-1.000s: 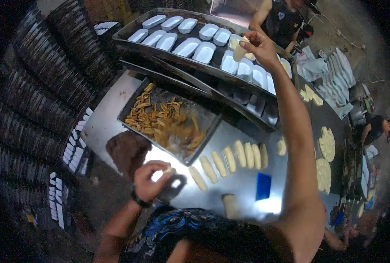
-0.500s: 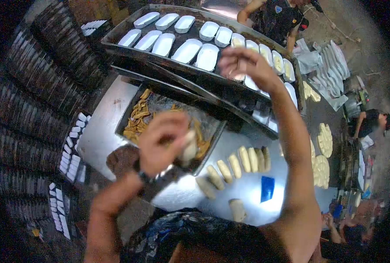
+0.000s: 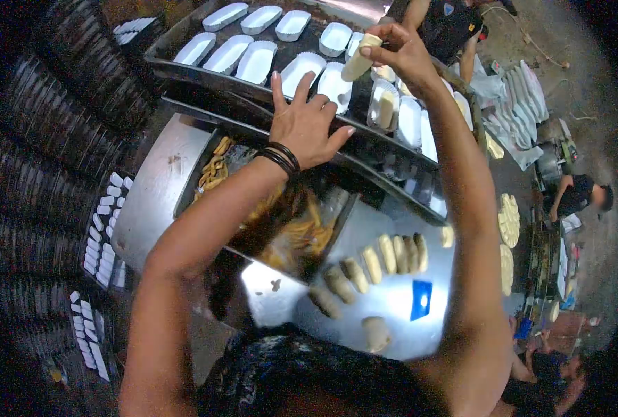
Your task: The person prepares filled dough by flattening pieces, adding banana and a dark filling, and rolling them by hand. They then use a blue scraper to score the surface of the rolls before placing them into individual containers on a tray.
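Note:
Pinched between the thumb and fingers of my right hand [image 3: 405, 57] is a pale dough roll [image 3: 359, 62], held tilted over the white paper baking cups. My left hand [image 3: 302, 131] has its fingers spread, with the fingertips at a paper cup [image 3: 300, 71] by the tray's near edge. Another roll [image 3: 386, 110] lies in a cup just below my right hand. More white cups [image 3: 257, 61] stand in rows on the dark baking tray [image 3: 204, 78], those on the right partly hidden by my right arm.
Nearer me, a second tray holds yellow-brown strips [image 3: 213, 174]. Several dough rolls [image 3: 371, 264] lie in an arc on the metal table [image 3: 350, 326], beside a blue scraper [image 3: 421, 300]. Co-workers [image 3: 578, 198] are at the right. Stacked dark trays [image 3: 38, 208] fill the left side.
My left hand has moved up from over the strips to the cups, and the pale piece it held is gone from it. My right hand has risen and now holds a dough roll.

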`<control>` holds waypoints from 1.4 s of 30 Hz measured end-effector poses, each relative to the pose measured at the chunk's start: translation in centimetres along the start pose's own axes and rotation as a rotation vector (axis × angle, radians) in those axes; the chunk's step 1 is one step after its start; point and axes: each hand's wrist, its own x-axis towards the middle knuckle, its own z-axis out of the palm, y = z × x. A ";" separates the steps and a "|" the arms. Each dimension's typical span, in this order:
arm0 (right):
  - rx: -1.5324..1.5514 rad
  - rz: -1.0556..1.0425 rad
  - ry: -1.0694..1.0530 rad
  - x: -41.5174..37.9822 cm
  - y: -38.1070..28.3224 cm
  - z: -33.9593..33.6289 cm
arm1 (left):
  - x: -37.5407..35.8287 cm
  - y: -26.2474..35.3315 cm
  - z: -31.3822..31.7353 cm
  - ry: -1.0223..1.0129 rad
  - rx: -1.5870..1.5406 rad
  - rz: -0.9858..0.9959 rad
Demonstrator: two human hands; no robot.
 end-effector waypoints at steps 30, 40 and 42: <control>-0.510 0.003 -0.489 -36.9 8.6 11.4 | -31.3 17.6 2.9 -0.226 -0.480 -0.628; 0.127 0.143 -0.523 -30.5 -1.8 3.8 | -30.9 20.9 3.2 -0.117 -0.890 -0.837; 0.105 0.156 -0.465 -26.3 -4.4 1.9 | -29.4 21.2 0.7 -0.312 -1.046 -1.049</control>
